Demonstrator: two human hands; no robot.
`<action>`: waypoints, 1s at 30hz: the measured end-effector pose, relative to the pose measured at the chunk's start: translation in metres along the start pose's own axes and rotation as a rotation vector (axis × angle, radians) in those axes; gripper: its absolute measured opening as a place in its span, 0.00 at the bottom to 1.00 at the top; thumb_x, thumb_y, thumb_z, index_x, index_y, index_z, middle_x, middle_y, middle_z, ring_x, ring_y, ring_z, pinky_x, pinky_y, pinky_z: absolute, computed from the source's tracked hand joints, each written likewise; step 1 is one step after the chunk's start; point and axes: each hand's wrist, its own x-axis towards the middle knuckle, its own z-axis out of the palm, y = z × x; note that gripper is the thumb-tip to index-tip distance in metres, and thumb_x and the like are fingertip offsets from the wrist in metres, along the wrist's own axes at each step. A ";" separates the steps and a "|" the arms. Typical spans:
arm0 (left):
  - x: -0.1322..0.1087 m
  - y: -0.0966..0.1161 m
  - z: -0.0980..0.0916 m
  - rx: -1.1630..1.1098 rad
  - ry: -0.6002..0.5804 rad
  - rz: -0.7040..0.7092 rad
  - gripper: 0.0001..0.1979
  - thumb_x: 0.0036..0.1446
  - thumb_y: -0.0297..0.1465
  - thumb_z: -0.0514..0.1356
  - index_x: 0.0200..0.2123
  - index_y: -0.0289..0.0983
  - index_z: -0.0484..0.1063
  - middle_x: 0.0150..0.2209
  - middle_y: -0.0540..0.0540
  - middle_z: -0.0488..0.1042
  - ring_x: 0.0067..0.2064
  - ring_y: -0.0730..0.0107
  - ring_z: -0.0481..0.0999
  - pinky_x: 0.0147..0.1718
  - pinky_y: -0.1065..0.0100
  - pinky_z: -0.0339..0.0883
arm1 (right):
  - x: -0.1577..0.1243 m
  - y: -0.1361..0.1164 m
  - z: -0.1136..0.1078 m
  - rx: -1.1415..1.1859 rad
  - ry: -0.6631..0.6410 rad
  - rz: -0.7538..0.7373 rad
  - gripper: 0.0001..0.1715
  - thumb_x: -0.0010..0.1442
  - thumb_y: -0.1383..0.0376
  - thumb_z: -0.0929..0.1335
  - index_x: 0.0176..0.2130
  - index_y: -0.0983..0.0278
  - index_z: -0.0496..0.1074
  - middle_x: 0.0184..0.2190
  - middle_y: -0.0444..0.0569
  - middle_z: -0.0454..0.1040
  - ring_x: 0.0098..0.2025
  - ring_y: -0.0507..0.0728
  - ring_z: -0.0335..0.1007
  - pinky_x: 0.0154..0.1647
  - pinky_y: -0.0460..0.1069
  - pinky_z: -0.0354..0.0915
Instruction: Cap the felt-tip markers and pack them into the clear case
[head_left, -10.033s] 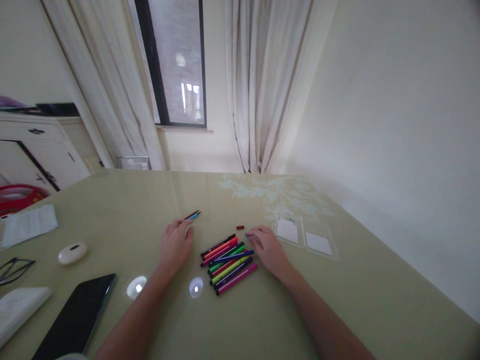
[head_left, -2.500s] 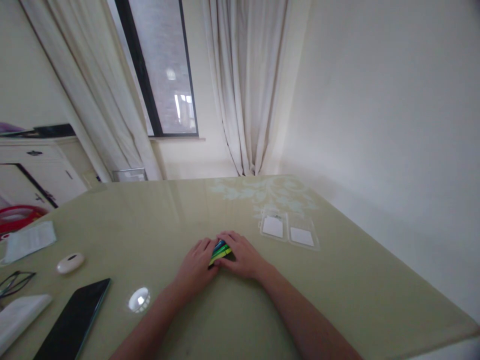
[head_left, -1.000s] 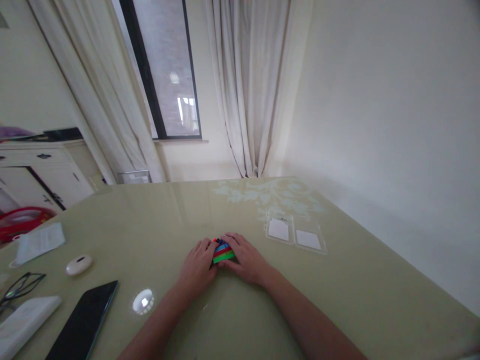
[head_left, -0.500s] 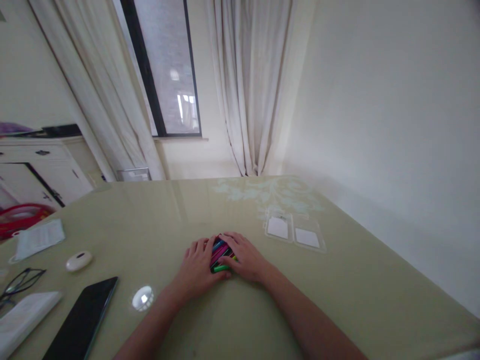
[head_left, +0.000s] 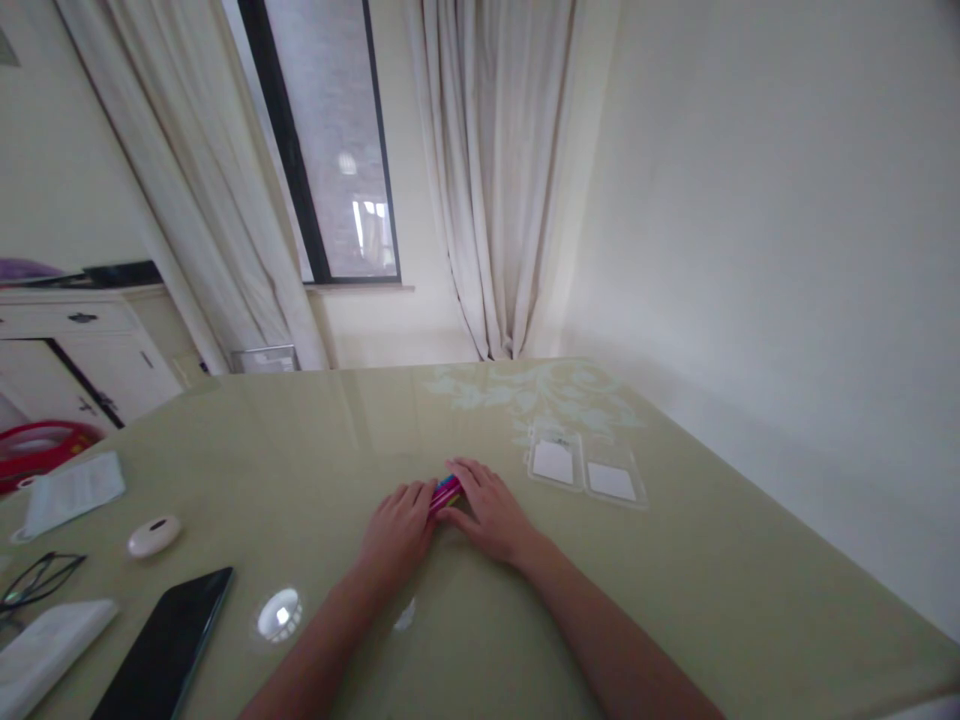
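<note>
A bundle of coloured marker pens [head_left: 445,492] lies on the green table [head_left: 480,600], squeezed between my two hands. My left hand [head_left: 397,528] presses against its left side with fingers curled around it. My right hand [head_left: 487,508] covers its right side, fingers closed over the pens. Only a pink and blue sliver of the bundle shows between the hands; the rest is hidden.
An open clear plastic case [head_left: 585,478] lies just right of my right hand. At the left are a black phone [head_left: 169,655], a white oval object [head_left: 154,536], glasses [head_left: 34,580], a white packet [head_left: 71,490] and a white cloth [head_left: 45,650]. A wall runs along the table's right side.
Ten seconds ago the pens lay spread on the table between open hands. They are now gathered into one bundle, and over the last second both hands have closed tighter over it.
</note>
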 end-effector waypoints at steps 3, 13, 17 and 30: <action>0.001 -0.014 0.004 0.060 0.056 -0.080 0.22 0.71 0.33 0.50 0.65 0.40 0.68 0.58 0.36 0.76 0.56 0.49 0.75 0.54 0.51 0.68 | 0.003 0.010 -0.012 -0.125 0.122 0.162 0.33 0.72 0.52 0.65 0.69 0.62 0.62 0.68 0.61 0.66 0.69 0.68 0.61 0.69 0.62 0.56; -0.006 -0.048 0.008 0.126 0.134 -0.276 0.40 0.66 0.56 0.52 0.70 0.36 0.61 0.65 0.33 0.69 0.62 0.41 0.68 0.61 0.46 0.59 | -0.025 0.089 -0.088 -0.562 0.250 0.852 0.21 0.70 0.56 0.64 0.51 0.67 0.77 0.51 0.68 0.77 0.52 0.71 0.74 0.49 0.59 0.67; -0.003 -0.043 0.012 0.137 0.147 -0.247 0.39 0.66 0.57 0.51 0.70 0.39 0.62 0.66 0.35 0.68 0.62 0.42 0.68 0.62 0.47 0.58 | -0.022 0.093 -0.080 -0.522 0.121 0.778 0.20 0.70 0.57 0.65 0.47 0.68 0.79 0.48 0.66 0.79 0.53 0.69 0.74 0.53 0.56 0.65; 0.002 -0.066 0.011 0.148 0.186 -0.367 0.33 0.69 0.51 0.50 0.70 0.40 0.62 0.67 0.36 0.67 0.64 0.44 0.67 0.63 0.47 0.58 | -0.001 0.018 -0.030 -0.328 -0.021 0.345 0.16 0.68 0.59 0.67 0.47 0.64 0.81 0.48 0.59 0.79 0.55 0.65 0.70 0.58 0.55 0.63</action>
